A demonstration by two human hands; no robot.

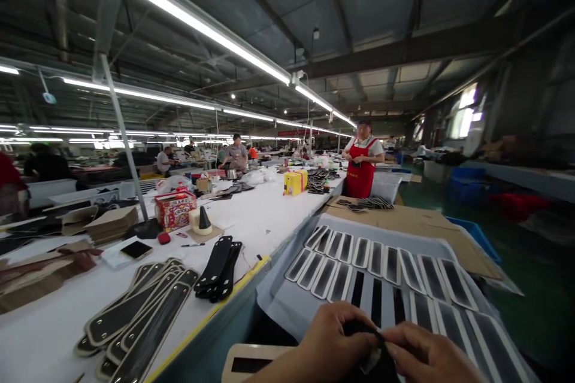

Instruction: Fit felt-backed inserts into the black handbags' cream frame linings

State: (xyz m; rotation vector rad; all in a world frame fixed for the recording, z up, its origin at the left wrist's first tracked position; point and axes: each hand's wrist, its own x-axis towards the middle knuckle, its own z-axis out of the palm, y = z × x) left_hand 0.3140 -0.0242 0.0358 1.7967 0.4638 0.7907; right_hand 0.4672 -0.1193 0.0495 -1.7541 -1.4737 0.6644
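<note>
Low in the view, my left hand (330, 338) pinches a black piece of flexible material (384, 368) between thumb and curled fingers. The fingertips of my right hand (424, 350) are closed on its other side, so both hands meet at it. A small pale, shiny patch shows on the piece; its lower part runs out of view. Beneath my left wrist lies a pale panel with a black strip (236, 365). Beyond my hands, rows of dark panels with pale borders (389, 263) lie on a light sheet (278, 293), with several plain black strips (376, 302) among them.
On the white table (242, 215) at left lie a stack of long dark riveted straps (148, 317) and black straps (220, 266). Farther back are a phone (136, 249), a red patterned box (175, 210), a black-tipped cone (204, 221) and a yellow package (295, 182). A person in a red apron (359, 170) stands beyond.
</note>
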